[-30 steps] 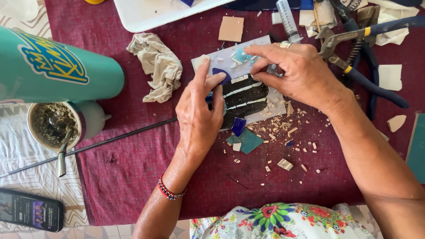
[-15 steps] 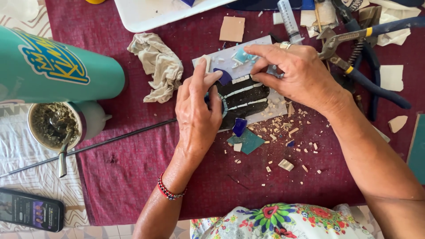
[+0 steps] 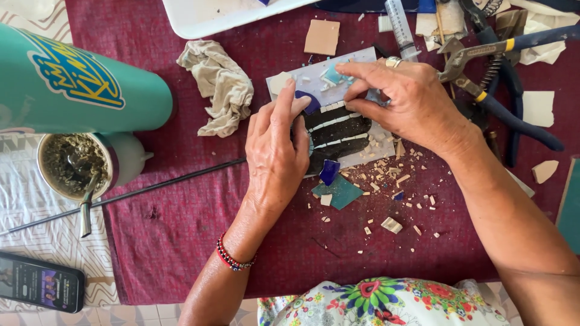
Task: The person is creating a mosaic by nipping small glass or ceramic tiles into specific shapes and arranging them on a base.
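near edge: floral-print garment (image 3: 386, 302) at the bottom, black phone (image 3: 39, 282) near left on the patterned cloth.
work surface: dark red cloth mat (image 3: 181, 229), littered with pale tile chips (image 3: 391, 224) right of centre.
loose pieces: teal glass shard (image 3: 343, 193) and small blue glass shard (image 3: 329, 171) lie just near of the mosaic, touching or almost touching its near edge.
left hand (image 3: 275, 151): flat, fingers spread apart, not clamped on anything; palm and fingertips press on the left end of the mosaic, index tip at a dark blue piece.
mosaic: small white board with black tile strips (image 3: 338, 130), long axis running left-right, slightly tilted; sits between both hands, mid-mat.
right hand (image 3: 411, 99): comes in from the right over the far-right corner; thumb and index fingertips pinched together at a pale blue tile piece (image 3: 332, 75) on the board's far edge.
key relation: pale blue piece lies left of the right palm, far of the black strips; right hand is on it, left hand only steadies.
far: blue-handled nippers (image 3: 507, 78) right, crumpled beige rag (image 3: 220, 84) left of the board, teal bottle (image 3: 78, 75) far left.
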